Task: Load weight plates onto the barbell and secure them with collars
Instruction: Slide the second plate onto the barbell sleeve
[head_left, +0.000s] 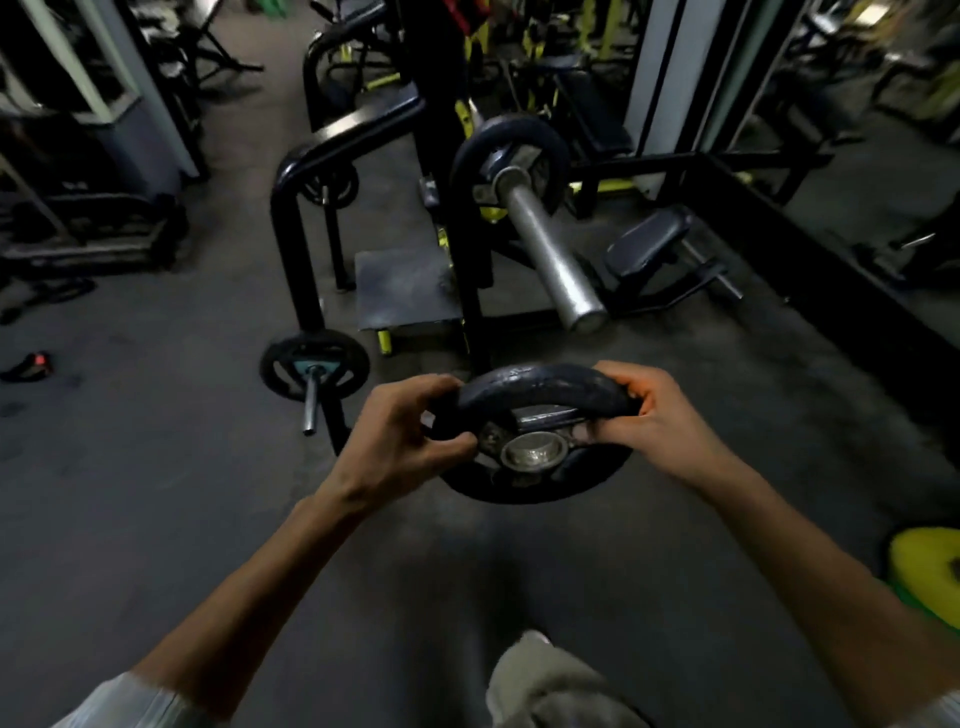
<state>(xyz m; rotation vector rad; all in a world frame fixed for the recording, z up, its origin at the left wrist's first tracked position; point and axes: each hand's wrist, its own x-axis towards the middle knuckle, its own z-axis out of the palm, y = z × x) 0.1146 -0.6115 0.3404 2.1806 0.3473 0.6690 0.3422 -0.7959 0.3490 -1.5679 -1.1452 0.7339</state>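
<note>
I hold a black weight plate (540, 389) with grip cut-outs and a metal centre hole in front of me, tilted, at about waist height. My left hand (400, 431) grips its left rim and my right hand (660, 421) grips its right rim. Just beyond it the silver barbell sleeve (550, 254) points towards me, its end a little above and to the right of the plate. One black plate (511, 156) sits at the inner end of that sleeve. No collar shows.
The black rack frame (291, 218) stands left of the sleeve, with a storage peg carrying a small plate (315, 370) low on the left. A step platform (405, 288) lies under the rack. A yellow plate (930, 566) lies on the floor at right.
</note>
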